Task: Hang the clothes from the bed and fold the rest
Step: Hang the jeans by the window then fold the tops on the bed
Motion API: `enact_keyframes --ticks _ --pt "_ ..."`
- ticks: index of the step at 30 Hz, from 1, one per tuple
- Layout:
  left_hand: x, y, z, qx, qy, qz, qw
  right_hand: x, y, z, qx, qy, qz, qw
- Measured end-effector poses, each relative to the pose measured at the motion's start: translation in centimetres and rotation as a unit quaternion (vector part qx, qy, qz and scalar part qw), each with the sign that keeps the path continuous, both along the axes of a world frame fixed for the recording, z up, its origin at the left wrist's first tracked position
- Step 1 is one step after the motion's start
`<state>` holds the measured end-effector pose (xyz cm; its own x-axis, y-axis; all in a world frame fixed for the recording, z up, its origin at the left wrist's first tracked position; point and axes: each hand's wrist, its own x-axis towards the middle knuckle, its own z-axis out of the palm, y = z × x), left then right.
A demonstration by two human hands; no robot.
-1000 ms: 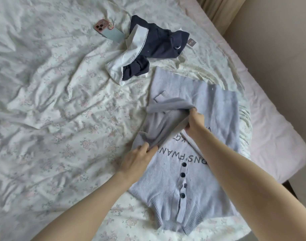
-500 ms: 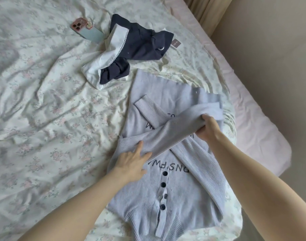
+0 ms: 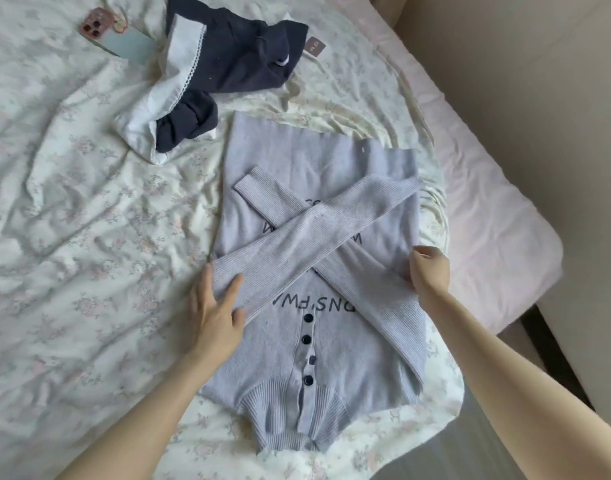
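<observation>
Flowery sheets cover the bed (image 3: pixel 72 209), and the gray sweater (image 3: pixel 318 344) lies flat on it near the right edge, buttons up, with both sleeves crossed over its chest like an X. The left hand (image 3: pixel 215 315) rests flat with straight fingers on the end of one sleeve, and the right hand (image 3: pixel 429 271) touches the sweater's right edge, though I cannot tell if it pinches. To fold it well, I think both hands should smooth the sleeves flat first, then fold it in half slowly so the sleeves stay inside; the dark blue and white clothes (image 3: pixel 207 81) wait beside a phone (image 3: pixel 113 38).
</observation>
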<state>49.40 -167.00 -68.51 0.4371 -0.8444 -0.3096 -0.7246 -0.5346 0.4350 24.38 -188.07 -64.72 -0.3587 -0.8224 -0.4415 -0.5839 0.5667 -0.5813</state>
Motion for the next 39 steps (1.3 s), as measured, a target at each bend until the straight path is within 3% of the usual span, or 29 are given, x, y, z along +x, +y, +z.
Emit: enact_keyframes --ticks 3,7,9,12,14,17,19,22,24,27,29,31,35,39 --pt "-0.5 2.0 0.8 0.007 0.063 0.080 0.995 -2.8 6.9 -0.5 -0.028 0.037 -0.013 0.999" --pt "-0.8 3.3 1.4 0.038 0.151 0.162 0.974 -4.3 14.1 -0.9 0.042 0.021 -0.032 0.998" --pt "-0.8 3.4 1.8 0.053 0.149 0.168 0.973 -4.2 15.4 -0.7 0.033 0.059 -0.010 0.998" --pt "-1.1 3.1 2.4 0.085 0.029 0.082 0.993 -3.2 14.2 0.4 -0.027 0.115 0.038 0.992" --pt "-1.1 2.0 2.3 0.084 -0.033 -0.001 0.996 -2.2 12.4 0.7 -0.067 0.135 0.141 0.978" --pt "-1.4 -0.9 1.5 0.121 -0.109 -0.138 0.977 -1.0 10.1 0.1 -0.041 0.199 0.344 0.917" --pt "-1.9 -3.1 0.8 0.154 -0.115 -0.198 0.961 -0.7 8.9 -1.0 0.017 0.247 0.428 0.869" --pt "-2.8 -5.7 -0.1 0.182 -0.071 -0.214 0.957 -0.2 7.0 -2.3 0.019 0.286 0.447 0.848" --pt "-3.3 -7.3 -0.4 0.176 -0.068 -0.230 0.955 0.4 5.1 -2.3 -0.043 0.220 0.403 0.887" --pt "-3.6 -9.9 -0.7 0.155 -0.074 -0.260 0.950 2.7 0.5 -1.3 -0.044 -0.037 0.199 0.978" --pt "-3.6 -11.7 -0.9 0.147 -0.069 -0.271 0.949 4.4 -3.5 -0.9 -0.014 -0.210 0.049 0.976" --pt "-3.7 -12.9 -1.3 0.148 -0.061 -0.276 0.948 5.6 -7.5 -0.6 0.003 -0.317 -0.046 0.947" --pt "-3.6 -12.8 -1.9 0.145 -0.073 -0.290 0.943 6.2 -12.6 -0.2 -0.023 -0.343 -0.091 0.935" --pt "-3.4 -12.4 -2.1 0.128 -0.089 -0.300 0.941 4.7 -14.0 -0.2 -0.065 -0.298 -0.082 0.949"
